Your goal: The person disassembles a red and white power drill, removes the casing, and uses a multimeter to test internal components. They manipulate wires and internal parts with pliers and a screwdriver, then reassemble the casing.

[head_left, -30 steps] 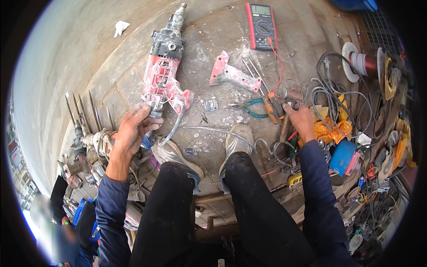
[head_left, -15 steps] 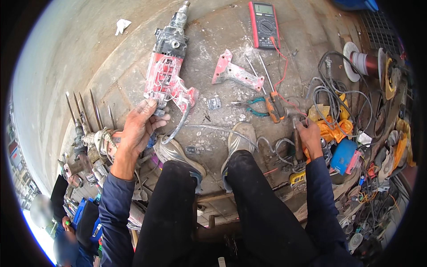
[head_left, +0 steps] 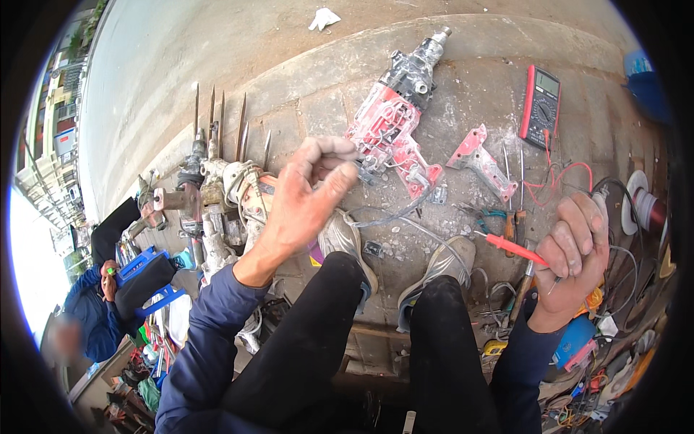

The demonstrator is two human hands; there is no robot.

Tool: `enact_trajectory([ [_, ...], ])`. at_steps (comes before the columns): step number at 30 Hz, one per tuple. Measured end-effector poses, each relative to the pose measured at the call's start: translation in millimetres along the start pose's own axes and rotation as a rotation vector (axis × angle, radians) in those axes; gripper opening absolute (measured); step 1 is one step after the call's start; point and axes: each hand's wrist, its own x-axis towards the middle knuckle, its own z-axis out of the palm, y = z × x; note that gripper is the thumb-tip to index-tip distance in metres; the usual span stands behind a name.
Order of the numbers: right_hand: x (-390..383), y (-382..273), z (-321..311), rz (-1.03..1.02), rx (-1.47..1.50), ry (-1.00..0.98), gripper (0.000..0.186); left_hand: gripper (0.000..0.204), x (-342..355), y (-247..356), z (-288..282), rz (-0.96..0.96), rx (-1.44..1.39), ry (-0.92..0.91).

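My left hand [head_left: 307, 192] is raised beside the rear end of an opened red and black power drill [head_left: 387, 112], thumb and fingers curved with a gap between them. The drill lies dusty on the ground, its wiring exposed and a grey cord running from its grip. In my right hand [head_left: 571, 249] is a red test probe [head_left: 513, 249], its tip pointing left. A red lead runs between that area and a red-and-black multimeter [head_left: 542, 107]. Between drill and meter lies a detached red handle cover [head_left: 483, 165]. Beneath the probe are teal-handled pliers [head_left: 494, 213] and screwdrivers [head_left: 511, 226].
A hammer [head_left: 522, 289] lies below my right hand. At the right are a wire spool [head_left: 640, 199], cables and a blue tool part [head_left: 575, 338]. Other dusty power tools with long bits [head_left: 217, 181] stand at left. Another person [head_left: 101, 296] sits farther left.
My right hand has come up from beside the hammer and now holds the red probe. My left hand has lifted from the drill's rear. The whole view has shifted leftward.
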Motion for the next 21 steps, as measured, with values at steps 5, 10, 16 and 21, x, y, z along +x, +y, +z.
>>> enact_trajectory([
  [5, 21.3, 63.0, 18.6, 0.175, 0.131, -0.023, 0.047, 0.059, -31.3, 41.5, 53.0, 0.427, 0.227, -0.495],
  [10, 27.0, 70.7, 13.4, 0.109, 0.111, 0.069, 0.046, 0.047, -36.0, 33.0, 64.0, 0.451, 0.051, -0.586],
  [16, 31.7, 89.1, 13.7, 0.074, -0.072, 0.086, 0.046, 0.031, -36.4, 29.2, 53.0, 0.511, 0.067, -0.549],
  [21, 35.7, 118.6, 18.9, -0.139, -0.302, 0.382, 0.048, 0.02, -35.1, 45.9, 49.3, -0.049, -0.36, -0.587],
])
